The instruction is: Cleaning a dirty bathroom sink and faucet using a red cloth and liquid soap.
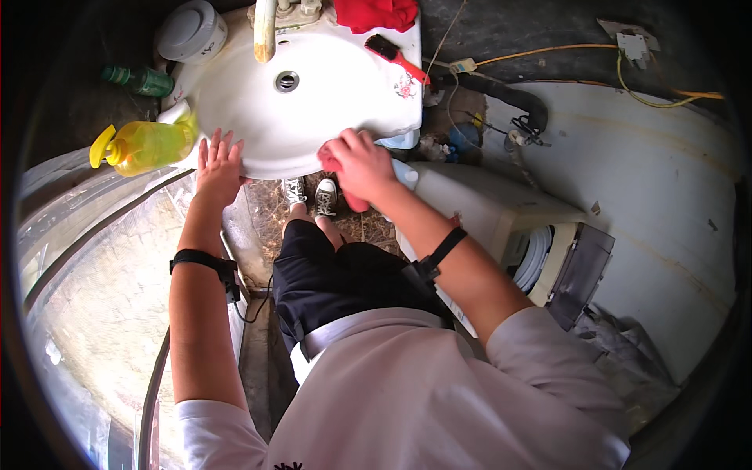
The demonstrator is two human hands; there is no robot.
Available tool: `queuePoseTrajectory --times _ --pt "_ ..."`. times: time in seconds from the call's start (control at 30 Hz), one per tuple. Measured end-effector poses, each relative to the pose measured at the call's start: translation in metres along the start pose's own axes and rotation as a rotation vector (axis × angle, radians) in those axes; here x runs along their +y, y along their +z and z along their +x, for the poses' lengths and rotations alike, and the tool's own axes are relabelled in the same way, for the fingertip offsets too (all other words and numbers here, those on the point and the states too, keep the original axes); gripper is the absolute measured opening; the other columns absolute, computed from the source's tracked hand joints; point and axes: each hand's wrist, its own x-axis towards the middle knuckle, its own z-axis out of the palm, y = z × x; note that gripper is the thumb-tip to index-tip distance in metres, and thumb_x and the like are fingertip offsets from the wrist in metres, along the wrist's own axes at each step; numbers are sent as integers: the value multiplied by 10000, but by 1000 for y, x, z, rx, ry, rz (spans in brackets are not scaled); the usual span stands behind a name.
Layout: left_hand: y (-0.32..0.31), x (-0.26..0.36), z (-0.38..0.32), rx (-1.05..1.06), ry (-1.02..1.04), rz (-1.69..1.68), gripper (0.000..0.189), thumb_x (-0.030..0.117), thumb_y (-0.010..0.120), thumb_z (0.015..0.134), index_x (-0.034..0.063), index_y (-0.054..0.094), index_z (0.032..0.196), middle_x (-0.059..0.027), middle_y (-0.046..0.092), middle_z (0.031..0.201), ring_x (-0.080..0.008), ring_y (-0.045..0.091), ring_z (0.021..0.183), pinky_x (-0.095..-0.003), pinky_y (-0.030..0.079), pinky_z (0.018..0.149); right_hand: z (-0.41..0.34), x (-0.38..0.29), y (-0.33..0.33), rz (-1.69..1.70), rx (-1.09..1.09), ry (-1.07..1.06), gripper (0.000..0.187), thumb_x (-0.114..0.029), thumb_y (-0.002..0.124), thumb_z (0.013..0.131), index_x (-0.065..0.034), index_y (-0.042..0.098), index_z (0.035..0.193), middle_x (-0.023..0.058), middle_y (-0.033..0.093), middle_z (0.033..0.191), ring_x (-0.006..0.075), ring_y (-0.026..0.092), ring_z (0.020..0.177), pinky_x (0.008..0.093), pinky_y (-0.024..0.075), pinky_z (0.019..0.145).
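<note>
A white ceramic washbasin (235,117) lies before me, with a metal drain (286,81) in its bowl. My left hand (220,167) rests flat on its front left rim, fingers apart, holding nothing. At the front right rim, my right hand (361,164) holds a red cloth (329,160) against the edge; part of the cloth is hidden under the fingers. A yellow pump bottle (154,147) lies tilted beside my left hand. On the basin's right side is a brush with a red handle (409,66), and behind it a bunched red cloth (376,14).
A stained faucet (265,32) reaches over the bowl from the back. A round white tub (191,32) and a green bottle (141,81) are at the back left. Right of my legs stands a beige appliance (470,194), with cables on the wall behind it.
</note>
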Motion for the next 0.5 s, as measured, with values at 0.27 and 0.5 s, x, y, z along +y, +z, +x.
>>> queuePoseTrajectory --times 0.27,0.5 --pt "0 2 3 32 14 -13 880 308 848 747 154 406 1493 -71 312 1608 -281 137 1548 -515 71 1261 11 13 -1 -146 150 316 341 -173 710 813 -52 539 1082 147 517 1161 376 552 1131 453 594 780" --pt "-2 0 -1 25 19 17 853 310 826 772 159 397 1494 -74 312 1605 -281 141 1548 -518 78 1258 13 -98 48 -68 85 1 351 -272 616 931 -1 561 1147 170 536 1125 327 598 1022 354 584 664"
